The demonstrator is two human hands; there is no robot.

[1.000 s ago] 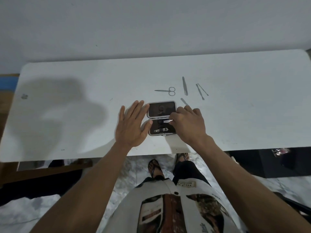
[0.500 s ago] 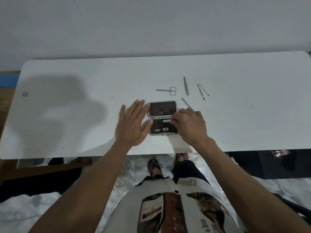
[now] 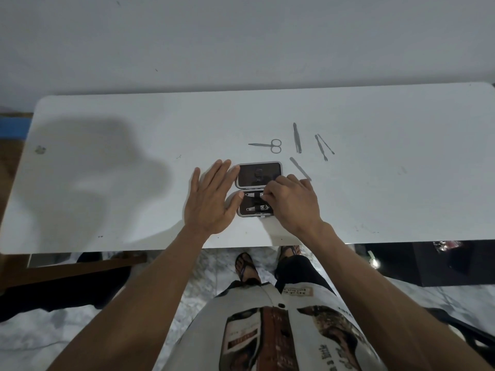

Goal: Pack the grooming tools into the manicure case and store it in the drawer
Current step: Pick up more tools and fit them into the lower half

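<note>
Head view: the right hand (image 3: 293, 202) is curled, its fingertips pinched on a slim metal tool (image 3: 253, 194) being seated under the strap in the near half of the open manicure case (image 3: 258, 189), while the left hand (image 3: 210, 202) lies flat and open, holding nothing, thumb touching the case's left edge. The case appears light, stiff-shelled and dark-lined, best held by its rim. Thin, hard, probably slippery steel pieces lie beyond on the smooth white worktop (image 3: 401, 183): scissors (image 3: 270, 145), tweezers (image 3: 296, 137), a file (image 3: 300, 168) and two slender picks (image 3: 324, 147).

Dim, flat light, broad soft shadow on the white table (image 3: 80, 183) at left, wide-angle bowing at edges
</note>
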